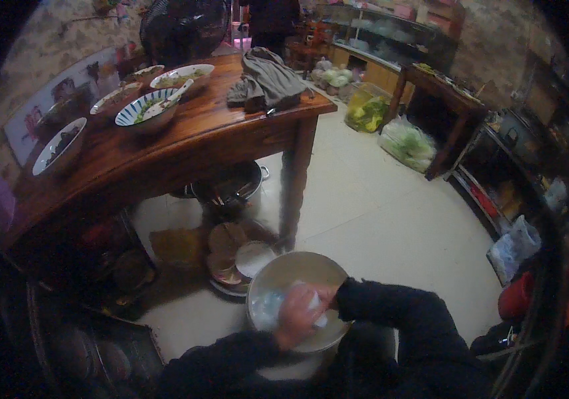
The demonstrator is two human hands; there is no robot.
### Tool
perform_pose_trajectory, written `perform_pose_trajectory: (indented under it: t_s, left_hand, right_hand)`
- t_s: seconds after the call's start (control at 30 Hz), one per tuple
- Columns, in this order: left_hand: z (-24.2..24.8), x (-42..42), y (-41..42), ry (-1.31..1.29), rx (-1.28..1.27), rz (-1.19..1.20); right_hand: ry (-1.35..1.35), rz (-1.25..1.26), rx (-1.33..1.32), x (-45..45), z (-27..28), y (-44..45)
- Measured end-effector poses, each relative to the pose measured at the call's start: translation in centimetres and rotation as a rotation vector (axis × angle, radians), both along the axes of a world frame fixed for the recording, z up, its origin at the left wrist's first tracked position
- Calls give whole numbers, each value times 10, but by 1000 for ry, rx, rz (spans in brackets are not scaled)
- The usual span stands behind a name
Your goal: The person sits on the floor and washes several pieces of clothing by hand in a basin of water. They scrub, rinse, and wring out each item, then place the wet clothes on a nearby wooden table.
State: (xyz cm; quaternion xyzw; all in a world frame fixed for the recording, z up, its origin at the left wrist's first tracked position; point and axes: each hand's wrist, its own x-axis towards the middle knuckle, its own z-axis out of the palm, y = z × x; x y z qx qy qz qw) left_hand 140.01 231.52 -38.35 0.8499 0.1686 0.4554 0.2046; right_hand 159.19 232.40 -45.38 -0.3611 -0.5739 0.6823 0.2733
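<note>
A large round metal basin [334,269] sits low in front of me, and both my hands are inside it. My left hand [298,311] is pressed around a small white item [320,319], blurred, perhaps a cloth or a dish. My right hand [328,295] meets it from the right, its fingers partly hidden behind the left hand and the sleeve. Pale, whitish things [266,304] lie in the basin left of my hands; what they are cannot be told. Just beyond its left rim stand a white round dish [255,258] and brown round pieces [227,237] on a tray.
A wooden table [204,119] at upper left bears a striped bowl [127,112], several food dishes and a grey garment [274,80]. Beneath it stands a metal pot [259,182]. Bagged greens [406,144] lie by a wooden stand [401,95]; shelves line the right side.
</note>
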Motion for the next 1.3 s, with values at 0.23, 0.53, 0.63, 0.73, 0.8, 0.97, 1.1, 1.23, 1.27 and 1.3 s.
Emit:
perform_pose_trajectory:
  t_s: [0.23,0.53,0.63,0.73,0.8,0.97,1.1,1.23,1.27,1.3]
  left_hand:
    - [28,-1,-4,-10,198,-44]
    - [49,3,-7,-59,281,-22]
    - [0,1,-7,70,387,9]
    - [12,1,-4,92,261,47]
    - [26,1,3,85,266,48]
    - [45,-8,5,121,363,-45]
    - [7,0,9,43,401,-56]
    - [-30,-2,22,48,285,-56]
    - [-25,6,21,-30,163,-42]
    - [-19,12,20,-114,41,-27]
  right_hand:
    - [-147,219,-60,2,24,27]
    - [-241,372,-80,0,39,46]
    - [-240,412,-80,-7,42,51]
    - [-196,403,-102,-6,37,48]
    - [-150,379,-118,-3,37,45]
    - [-21,342,-161,0,43,46]
    - [202,270,-236,1,48,48]
    - [-111,-27,76,-1,88,44]
    - [-67,-135,-69,10,83,45]
    - [-18,-236,-213,17,81,47]
